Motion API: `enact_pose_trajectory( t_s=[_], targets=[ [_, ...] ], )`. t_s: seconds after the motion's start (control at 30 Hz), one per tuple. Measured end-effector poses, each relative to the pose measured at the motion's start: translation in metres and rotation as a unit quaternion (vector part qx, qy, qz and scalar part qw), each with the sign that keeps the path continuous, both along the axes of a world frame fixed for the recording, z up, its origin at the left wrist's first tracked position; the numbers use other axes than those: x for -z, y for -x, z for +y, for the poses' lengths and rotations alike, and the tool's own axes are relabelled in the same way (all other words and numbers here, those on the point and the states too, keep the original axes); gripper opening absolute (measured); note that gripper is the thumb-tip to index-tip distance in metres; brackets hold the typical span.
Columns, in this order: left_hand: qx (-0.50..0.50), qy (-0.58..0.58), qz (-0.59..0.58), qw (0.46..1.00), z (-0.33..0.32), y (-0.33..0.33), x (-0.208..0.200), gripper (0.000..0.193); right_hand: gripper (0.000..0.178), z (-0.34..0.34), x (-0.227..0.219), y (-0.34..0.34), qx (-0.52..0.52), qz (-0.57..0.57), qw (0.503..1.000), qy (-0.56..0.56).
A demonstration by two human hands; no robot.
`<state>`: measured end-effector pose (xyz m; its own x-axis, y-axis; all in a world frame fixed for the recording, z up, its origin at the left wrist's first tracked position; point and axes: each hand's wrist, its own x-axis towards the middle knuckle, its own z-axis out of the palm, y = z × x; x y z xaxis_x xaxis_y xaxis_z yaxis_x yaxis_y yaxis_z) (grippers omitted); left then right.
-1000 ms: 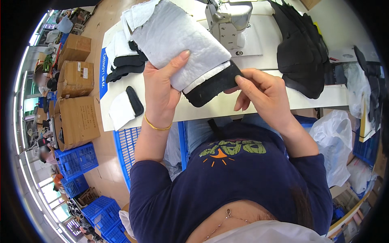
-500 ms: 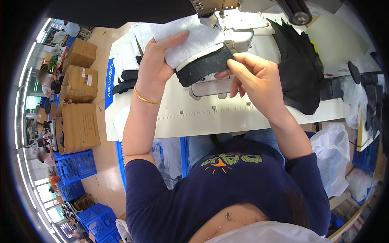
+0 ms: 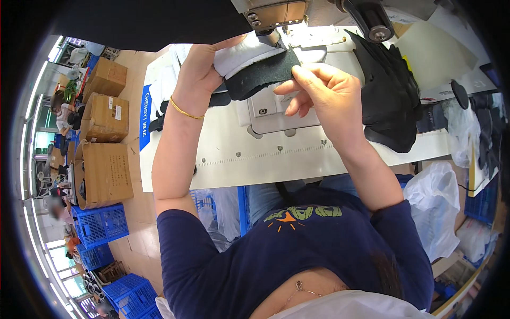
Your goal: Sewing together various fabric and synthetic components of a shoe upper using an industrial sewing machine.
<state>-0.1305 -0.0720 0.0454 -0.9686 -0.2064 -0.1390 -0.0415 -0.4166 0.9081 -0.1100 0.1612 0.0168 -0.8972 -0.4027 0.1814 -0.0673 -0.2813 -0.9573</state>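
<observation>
A fabric piece, white on one side with a dark band (image 3: 259,76) along its near edge, reaches under the head of a sewing machine (image 3: 279,15). My left hand (image 3: 201,68) grips it at its left side, thumb lying over the white part (image 3: 241,57). At the dark band's right corner, my right hand (image 3: 330,91) pinches the cloth between thumb and forefinger, its other fingers curled below. The far edge of the piece and the needle area are partly hidden by the machine head.
Black cut pieces (image 3: 390,101) lie heaped on the right of the white table (image 3: 239,173). White and dark pieces (image 3: 158,95) are stacked at left. Cardboard boxes (image 3: 109,173) and blue crates (image 3: 101,224) stand on the floor at left; a plastic bag (image 3: 434,204) hangs at right.
Both hands have carried the fabric piece away from me, closer in under the machine head. Less of its white part shows now. My right hand keeps its pinch on the corner.
</observation>
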Motion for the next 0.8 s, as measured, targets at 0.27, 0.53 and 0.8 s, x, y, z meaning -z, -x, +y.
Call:
enact_pose_trajectory(
  t_s=[0.27, 0.53, 0.8],
  targets=[
    [0.004, 0.012, 0.004, 1.0, 0.0005, -0.0018, -0.0054, 0.027, 0.021, -0.0019, 0.002, -0.0037, -0.003, -0.028, 0.999, 0.027],
    [-0.027, 0.031, 0.008, 0.999, 0.0013, -0.0009, -0.0092, 0.029, 0.021, -0.0031, 0.002, -0.0061, -0.004, -0.024, 0.999, 0.041],
    [0.0, 0.025, -0.003, 1.0, -0.0001, -0.0016, -0.0089, 0.031, 0.021, -0.0028, 0.0033, -0.0058, -0.006, -0.038, 0.998, 0.047]
  ],
)
